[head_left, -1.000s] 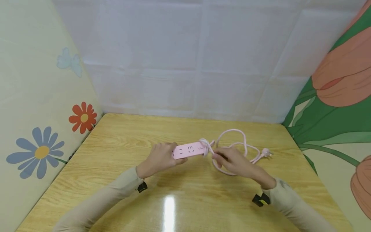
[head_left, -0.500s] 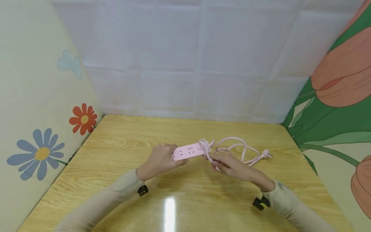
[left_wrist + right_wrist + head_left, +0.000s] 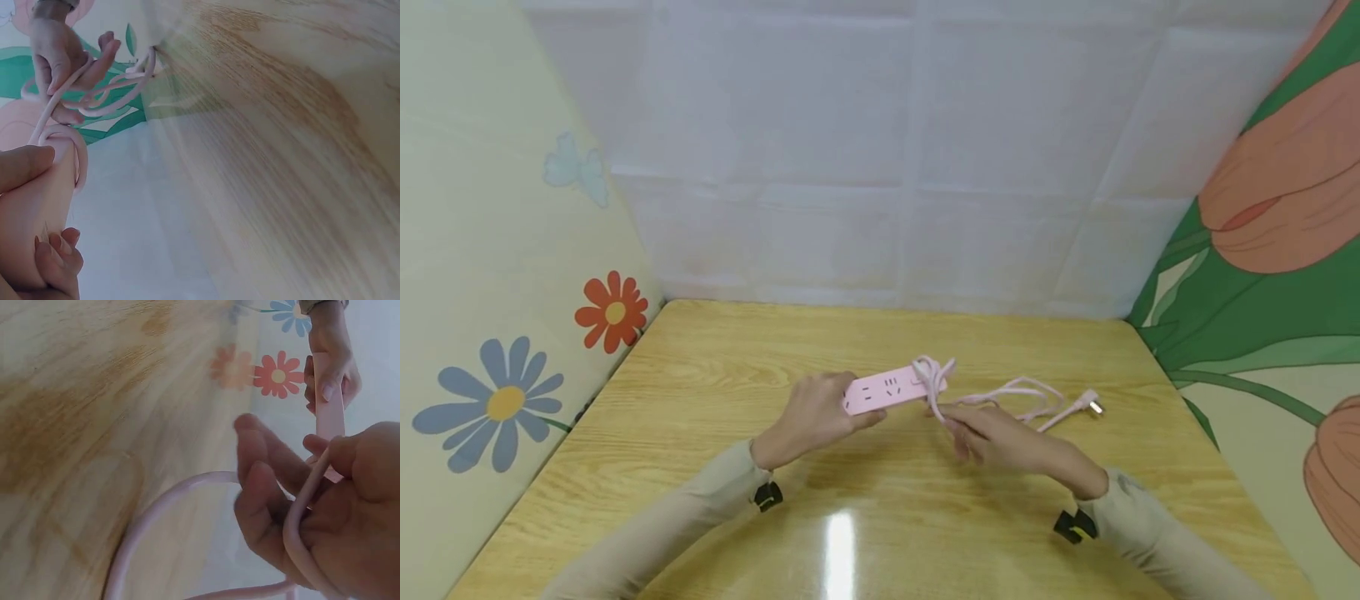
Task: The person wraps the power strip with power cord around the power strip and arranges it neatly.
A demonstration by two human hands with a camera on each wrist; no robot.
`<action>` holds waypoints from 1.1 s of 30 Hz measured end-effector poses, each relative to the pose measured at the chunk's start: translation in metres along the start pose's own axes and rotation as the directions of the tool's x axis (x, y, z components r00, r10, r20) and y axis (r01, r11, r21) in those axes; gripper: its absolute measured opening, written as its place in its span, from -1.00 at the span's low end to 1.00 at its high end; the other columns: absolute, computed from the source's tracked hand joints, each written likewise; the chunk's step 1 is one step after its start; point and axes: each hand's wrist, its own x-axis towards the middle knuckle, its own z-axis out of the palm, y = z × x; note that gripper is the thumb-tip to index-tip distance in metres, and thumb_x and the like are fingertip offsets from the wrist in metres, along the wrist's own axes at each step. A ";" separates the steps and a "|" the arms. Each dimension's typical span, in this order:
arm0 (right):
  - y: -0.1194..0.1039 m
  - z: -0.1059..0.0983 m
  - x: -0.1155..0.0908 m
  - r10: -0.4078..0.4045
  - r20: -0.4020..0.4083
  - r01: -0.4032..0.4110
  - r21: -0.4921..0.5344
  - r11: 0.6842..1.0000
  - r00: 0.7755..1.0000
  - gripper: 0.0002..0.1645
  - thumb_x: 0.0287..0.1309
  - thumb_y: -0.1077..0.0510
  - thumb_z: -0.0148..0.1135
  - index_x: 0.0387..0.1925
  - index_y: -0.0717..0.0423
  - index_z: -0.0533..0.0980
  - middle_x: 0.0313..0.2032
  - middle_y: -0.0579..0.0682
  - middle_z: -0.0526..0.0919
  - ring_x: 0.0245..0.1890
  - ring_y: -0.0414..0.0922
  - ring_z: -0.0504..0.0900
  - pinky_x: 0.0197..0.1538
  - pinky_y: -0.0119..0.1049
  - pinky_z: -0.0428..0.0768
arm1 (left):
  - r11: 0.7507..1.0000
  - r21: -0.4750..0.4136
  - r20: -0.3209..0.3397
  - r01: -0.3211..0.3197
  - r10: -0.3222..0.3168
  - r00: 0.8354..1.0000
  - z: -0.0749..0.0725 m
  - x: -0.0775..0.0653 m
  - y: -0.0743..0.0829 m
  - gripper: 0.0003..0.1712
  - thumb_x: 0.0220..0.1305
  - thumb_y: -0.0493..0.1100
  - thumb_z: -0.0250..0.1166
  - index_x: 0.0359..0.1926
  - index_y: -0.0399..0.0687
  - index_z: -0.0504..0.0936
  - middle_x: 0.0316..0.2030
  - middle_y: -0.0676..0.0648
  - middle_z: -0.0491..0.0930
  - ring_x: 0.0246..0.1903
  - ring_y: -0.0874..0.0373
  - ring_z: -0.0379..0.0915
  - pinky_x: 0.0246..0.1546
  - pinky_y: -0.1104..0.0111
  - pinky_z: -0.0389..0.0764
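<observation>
A pink power strip [image 3: 886, 390] is held slightly tilted above the table, its socket face visible in the head view. My left hand [image 3: 816, 412] grips its left end, thumb on one side and fingers on the other in the left wrist view. Pale pink cord [image 3: 931, 379] is wound round the strip's right end. Just beside that end, my right hand [image 3: 1011, 437] pinches the cord between thumb and index finger. In the right wrist view the cord [image 3: 297, 531] runs across the palm, and the other fingers are loosely bent. Part of the winding is hidden there.
Loose loops of cord [image 3: 1022, 390] trail right of my right hand to a plug [image 3: 1086, 402] on the wooden table [image 3: 760, 342]. A white sheet [image 3: 775, 167] hangs along the back. Walls with painted flowers stand at both sides.
My right hand has drawn the cord slightly left and toward me. The loose loops behind it have become smaller and flatter. My left hand keeps its grip almost unmoved.
</observation>
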 end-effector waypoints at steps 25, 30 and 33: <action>0.001 0.016 0.007 0.027 0.041 -0.033 0.140 0.990 0.999 -0.48 0.59 0.14 -0.30 0.47 0.10 0.14 -0.39 0.03 0.66 -0.23 -0.04 0.62 0.16 -0.04 0.45 | 0.992 -0.126 -0.054 0.016 -0.023 0.998 -0.002 -0.005 0.006 -0.51 0.05 0.14 0.48 -0.22 -0.18 0.69 -0.46 0.04 0.66 -0.63 0.38 0.39 -0.69 0.50 0.43; 0.009 0.014 0.011 0.000 0.090 -0.015 0.157 0.988 0.996 -0.51 0.58 0.20 -0.29 0.40 0.26 0.22 -0.29 0.09 0.65 -0.16 0.02 0.61 0.16 -0.01 0.48 | 0.988 -0.153 -0.044 -0.002 -0.005 0.999 -0.002 -0.007 0.007 -0.51 0.05 0.15 0.49 -0.20 -0.17 0.71 -0.41 0.02 0.69 -0.60 0.38 0.43 -0.67 0.50 0.45; 0.013 0.012 0.012 -0.013 0.100 -0.002 0.155 0.988 0.995 -0.58 0.56 0.25 -0.27 0.29 0.32 0.32 -0.24 0.12 0.62 -0.12 0.06 0.59 0.05 -0.06 0.56 | 0.987 -0.160 -0.041 -0.016 0.009 0.999 -0.002 -0.007 0.006 -0.49 0.04 0.15 0.50 -0.19 -0.17 0.71 -0.38 0.00 0.70 -0.59 0.37 0.45 -0.67 0.51 0.46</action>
